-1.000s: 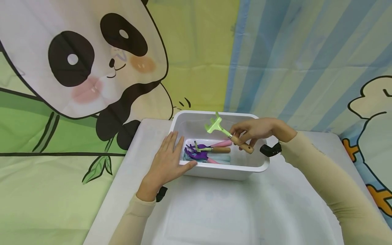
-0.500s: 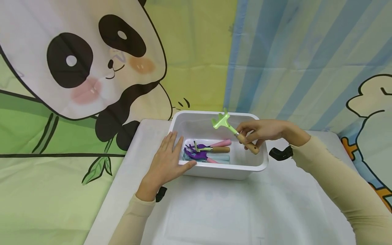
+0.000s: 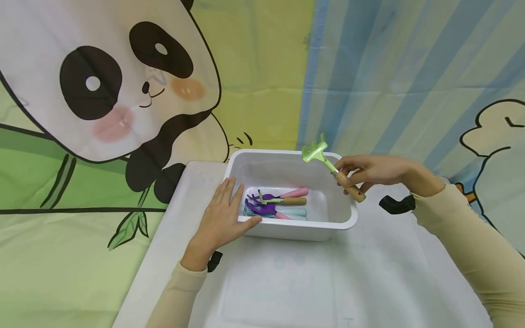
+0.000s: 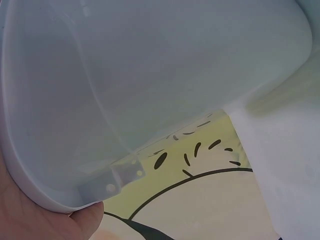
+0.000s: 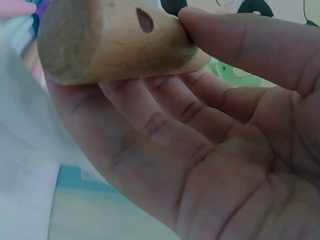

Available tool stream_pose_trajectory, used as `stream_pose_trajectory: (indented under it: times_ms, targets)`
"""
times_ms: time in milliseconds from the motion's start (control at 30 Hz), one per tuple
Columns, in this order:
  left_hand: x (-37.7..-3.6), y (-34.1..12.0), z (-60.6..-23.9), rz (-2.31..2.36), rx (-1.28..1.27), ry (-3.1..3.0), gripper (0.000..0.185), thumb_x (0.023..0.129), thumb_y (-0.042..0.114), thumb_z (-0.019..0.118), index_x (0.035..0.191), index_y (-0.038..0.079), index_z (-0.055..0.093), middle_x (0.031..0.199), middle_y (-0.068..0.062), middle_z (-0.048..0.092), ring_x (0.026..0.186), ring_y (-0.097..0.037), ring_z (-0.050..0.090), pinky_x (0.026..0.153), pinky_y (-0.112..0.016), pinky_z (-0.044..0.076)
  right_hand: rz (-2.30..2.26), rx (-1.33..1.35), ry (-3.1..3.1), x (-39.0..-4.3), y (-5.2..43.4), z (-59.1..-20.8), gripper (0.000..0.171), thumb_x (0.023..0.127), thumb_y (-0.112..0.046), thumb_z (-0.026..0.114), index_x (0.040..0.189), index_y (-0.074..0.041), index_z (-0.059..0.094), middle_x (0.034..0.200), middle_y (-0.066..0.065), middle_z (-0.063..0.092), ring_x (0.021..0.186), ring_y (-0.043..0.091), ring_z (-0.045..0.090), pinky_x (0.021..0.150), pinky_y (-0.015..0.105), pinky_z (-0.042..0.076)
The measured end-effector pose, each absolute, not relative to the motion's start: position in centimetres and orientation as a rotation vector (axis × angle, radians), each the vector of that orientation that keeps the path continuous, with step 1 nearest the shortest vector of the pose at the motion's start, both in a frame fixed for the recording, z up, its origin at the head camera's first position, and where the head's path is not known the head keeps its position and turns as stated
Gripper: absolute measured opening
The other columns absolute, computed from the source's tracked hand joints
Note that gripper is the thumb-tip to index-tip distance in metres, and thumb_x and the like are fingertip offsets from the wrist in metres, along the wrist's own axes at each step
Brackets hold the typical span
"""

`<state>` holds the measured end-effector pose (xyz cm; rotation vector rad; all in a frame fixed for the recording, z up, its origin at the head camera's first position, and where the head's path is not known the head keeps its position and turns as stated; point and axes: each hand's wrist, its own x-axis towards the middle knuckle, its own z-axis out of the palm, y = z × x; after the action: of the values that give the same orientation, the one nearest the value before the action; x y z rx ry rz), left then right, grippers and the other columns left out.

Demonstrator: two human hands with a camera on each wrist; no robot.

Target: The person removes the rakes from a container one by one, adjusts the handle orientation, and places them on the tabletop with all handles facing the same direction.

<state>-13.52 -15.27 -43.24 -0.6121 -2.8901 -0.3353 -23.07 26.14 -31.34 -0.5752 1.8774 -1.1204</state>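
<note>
I see the right hand (image 3: 379,170) pinching a rake handle (image 3: 355,192); the left hand (image 3: 219,219), fingers outstretched, seemingly steadies the tub (image 3: 305,223).

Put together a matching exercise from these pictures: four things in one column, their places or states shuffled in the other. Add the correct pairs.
1. Left hand
2. Right hand
3. Raised rake
4. Purple tool heads

A. Lying inside the white tub
B. Holding a wooden handle
C. Resting on the tub's rim
D. Green-headed, held up in the air

Pairs: 1-C, 2-B, 3-D, 4-A
</note>
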Motion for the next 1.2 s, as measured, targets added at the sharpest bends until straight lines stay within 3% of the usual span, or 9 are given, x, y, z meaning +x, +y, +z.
stream_pose_trajectory:
  times_ms: [233,1200]
  targets:
    - [-13.5,-15.3,-43.2,-0.342,-0.613,-2.889,0.108,0.087,0.083,0.039,0.155,0.0,0.031,0.163,-0.022,0.015,0.151,-0.035,0.006,0.121,-0.044,0.008,-1.171,-0.533,1.894,-22.7,28.2,-31.2,0.042,0.104,-0.007,0.053,0.139,0.007,0.036,0.127,0.035,0.043,0.11,0.044,0.061,0.083,0.054,0.055]
    - [-13.4,-15.3,-43.2,-0.364,-0.607,-2.882,0.107,0.087,0.082,0.04,0.155,0.0,0.032,0.164,-0.021,0.015,0.152,-0.035,0.006,0.121,-0.045,0.008,-1.359,-0.401,1.931,-22.3,36.2,-36.3,0.031,0.106,-0.007,0.048,0.134,0.001,0.038,0.121,0.023,0.054,0.107,0.034,0.064,0.083,0.058,0.055]
